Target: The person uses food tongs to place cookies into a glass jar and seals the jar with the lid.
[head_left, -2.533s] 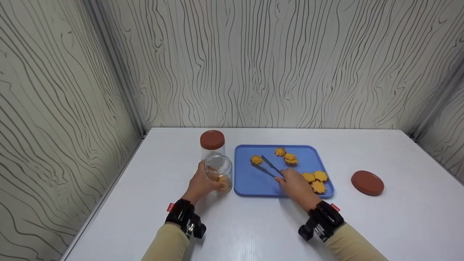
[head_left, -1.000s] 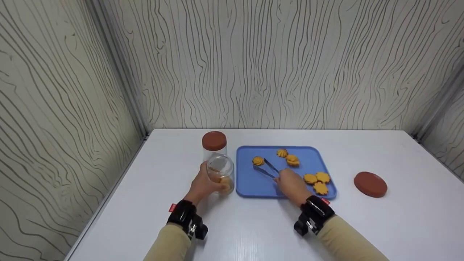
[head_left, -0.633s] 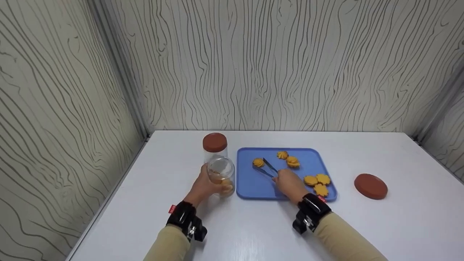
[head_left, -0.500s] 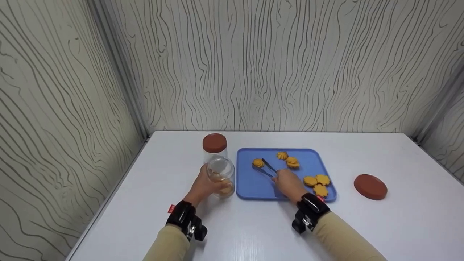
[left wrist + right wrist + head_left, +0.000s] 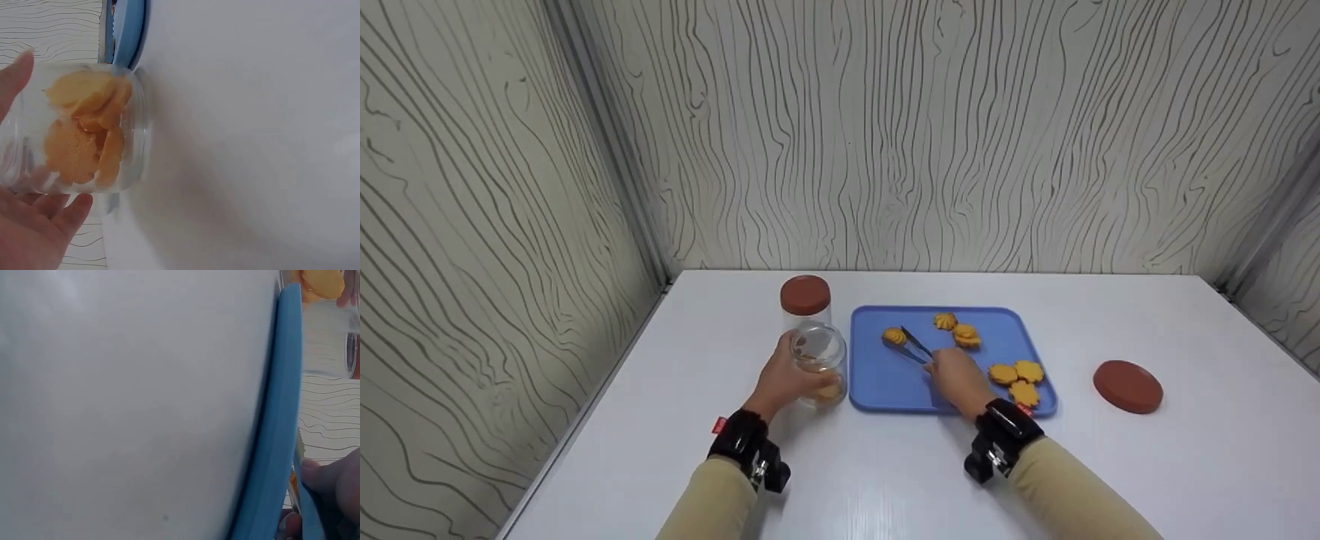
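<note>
White bench (image 5: pixel 885 480), head view: left hand (image 5: pixel 784 382) is curled round the open clear jar (image 5: pixel 817 364), which stands just off the left edge of the blue tray (image 5: pixel 885 379), toward the bench's left side. Jar has a few orange biscuits in the bottom. Second jar with a brown lid (image 5: pixel 805 296) stands right behind it, toward the back edge. Right hand (image 5: pixel 956 375) rests over the tray's near half and pinches the dark tongs (image 5: pixel 913 346); tong tips sit at the lone biscuit (image 5: pixel 894 336) in the tray's back-left part, can't tell if they actually clamp it. Two more biscuits (image 5: pixel 956 330) near the tray's back edge, three biscuits (image 5: pixel 1015 379) at its right near corner. Loose brown lid (image 5: pixel 1127 386) lies flat on the bench well right of the tray.

Left wrist view: jar (image 5: pixel 84 129) fills the left side, biscuits stacked inside, thumb (image 5: pixel 14 79) and fingers (image 5: pixel 62 211) wrapped on its wall. Tray rim (image 5: pixel 128 34) just beside the jar; touching or not, can't tell.

Right wrist view: mostly bare bench and the tray's edge (image 5: pixel 275 427). Fingertips (image 5: pixel 332 484) curled at the lower right corner, blurred; tongs not clear here. Jar with biscuits (image 5: pixel 320 284) shows at the top right.
</note>
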Tool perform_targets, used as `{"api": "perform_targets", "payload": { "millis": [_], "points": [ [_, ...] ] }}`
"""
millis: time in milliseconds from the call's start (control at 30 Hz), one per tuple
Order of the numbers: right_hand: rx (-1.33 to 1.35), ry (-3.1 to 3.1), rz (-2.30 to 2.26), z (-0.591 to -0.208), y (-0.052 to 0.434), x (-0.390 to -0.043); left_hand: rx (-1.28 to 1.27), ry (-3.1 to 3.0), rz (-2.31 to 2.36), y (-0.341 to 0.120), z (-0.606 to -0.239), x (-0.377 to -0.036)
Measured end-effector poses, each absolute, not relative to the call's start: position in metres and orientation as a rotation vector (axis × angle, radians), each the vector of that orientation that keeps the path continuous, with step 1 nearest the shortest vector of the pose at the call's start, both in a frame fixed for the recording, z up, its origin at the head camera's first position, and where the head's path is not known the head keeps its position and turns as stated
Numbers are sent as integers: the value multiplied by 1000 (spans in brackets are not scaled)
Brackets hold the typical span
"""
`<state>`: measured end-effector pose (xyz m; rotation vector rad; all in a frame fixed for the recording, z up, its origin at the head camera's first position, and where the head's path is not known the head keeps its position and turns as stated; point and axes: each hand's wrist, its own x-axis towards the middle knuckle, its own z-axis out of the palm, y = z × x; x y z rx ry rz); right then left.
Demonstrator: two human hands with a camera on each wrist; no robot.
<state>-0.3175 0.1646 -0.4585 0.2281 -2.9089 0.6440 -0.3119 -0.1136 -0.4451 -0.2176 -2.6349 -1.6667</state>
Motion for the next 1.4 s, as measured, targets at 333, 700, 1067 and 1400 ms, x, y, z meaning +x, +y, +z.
{"api": "perform_targets", "payload": {
  "millis": [333, 700, 1067, 1400],
  "points": [
    [222, -2902, 793, -453, 177, -304, -242, -2589, -1732, -112, -450, -316],
    [231, -2904, 829, -442, 184, -294, -229, -2568, -1721, -114, -447, -314],
    [244, -2861, 839, -434, 192, -285, -236, -2559, -1720, -110, -448, -317],
    [287, -2825, 781, -428, 189, -277, -230, -2531, -1755, -110, -453, -318]
  ]
}}
